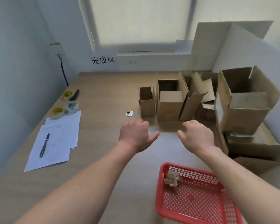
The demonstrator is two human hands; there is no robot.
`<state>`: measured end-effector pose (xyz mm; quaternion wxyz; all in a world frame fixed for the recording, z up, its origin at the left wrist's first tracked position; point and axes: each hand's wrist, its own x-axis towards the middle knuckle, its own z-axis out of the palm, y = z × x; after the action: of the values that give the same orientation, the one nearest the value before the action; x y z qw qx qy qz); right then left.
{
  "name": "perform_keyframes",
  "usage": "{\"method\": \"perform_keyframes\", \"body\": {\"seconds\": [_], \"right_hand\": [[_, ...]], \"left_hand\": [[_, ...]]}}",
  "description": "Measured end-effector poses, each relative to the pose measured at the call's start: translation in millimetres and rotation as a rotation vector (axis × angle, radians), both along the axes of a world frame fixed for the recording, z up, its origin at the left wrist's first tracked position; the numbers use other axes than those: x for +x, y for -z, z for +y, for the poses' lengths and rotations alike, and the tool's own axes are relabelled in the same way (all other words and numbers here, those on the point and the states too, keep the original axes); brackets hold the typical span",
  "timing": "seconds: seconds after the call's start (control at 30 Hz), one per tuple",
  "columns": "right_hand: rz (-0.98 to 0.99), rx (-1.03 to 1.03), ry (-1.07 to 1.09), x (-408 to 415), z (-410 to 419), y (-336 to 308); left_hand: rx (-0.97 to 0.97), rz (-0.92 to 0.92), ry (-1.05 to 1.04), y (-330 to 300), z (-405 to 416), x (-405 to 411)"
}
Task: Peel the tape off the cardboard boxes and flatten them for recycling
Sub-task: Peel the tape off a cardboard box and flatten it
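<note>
From the head cam: both my arms are stretched out over the counter [103,88], and neither grip has anything in it. My left hand [136,133] hangs palm down with the fingers loosely curled and the thumb sticking out to the right; my right hand [197,135] mirrors it, fingers relaxed, thumb pointing left. Just past my fingertips there's a row of cardboard boxes [170,102] standing upright with their top flaps open, a small one [146,102] on the left end and a big one [242,101] stacked on more cardboard at the right. Near me on the right sits a red basket [196,202] with a crumpled wad of tape [171,177] in its far left corner. Off to the left are some paper sheets [58,143] with a pen [44,145] lying on them, plus a few tape rolls [66,109] beyond.
</note>
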<state>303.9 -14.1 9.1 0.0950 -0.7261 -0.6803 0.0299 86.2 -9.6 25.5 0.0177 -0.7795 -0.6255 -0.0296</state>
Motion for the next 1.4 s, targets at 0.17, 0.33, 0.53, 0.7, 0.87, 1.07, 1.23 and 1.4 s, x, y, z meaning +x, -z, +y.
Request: {"method": "perform_keyframes", "body": {"seconds": [0.17,0.33,0.53,0.7,0.87,1.07,1.23,1.4], "right_hand": [[0.063,0.048,0.115,55,12,2],[0.121,0.166,0.247,94,3,2],[0.335,0.358,0.604,134,-5,-5],[0.638,0.341,0.852,161,7,-16],[0.774,0.300,0.688,161,23,-7],[0.921,0.586,0.526,87,35,-20],[1.043,0.607,0.216,14,42,-14],[1.138,0.456,0.069,-65,61,-2]], "left_hand": [[0.004,-0.027,0.128,8,41,63],[0.035,-0.077,0.277,9,73,127],[0.035,-0.226,0.440,-7,91,183],[-0.034,-0.346,0.492,-20,97,217],[-0.218,-0.564,0.461,-16,98,227],[-0.151,-0.934,0.403,-17,93,168],[-0.020,-1.021,0.291,-3,85,77],[0.073,-1.049,0.163,14,68,-22]]}}
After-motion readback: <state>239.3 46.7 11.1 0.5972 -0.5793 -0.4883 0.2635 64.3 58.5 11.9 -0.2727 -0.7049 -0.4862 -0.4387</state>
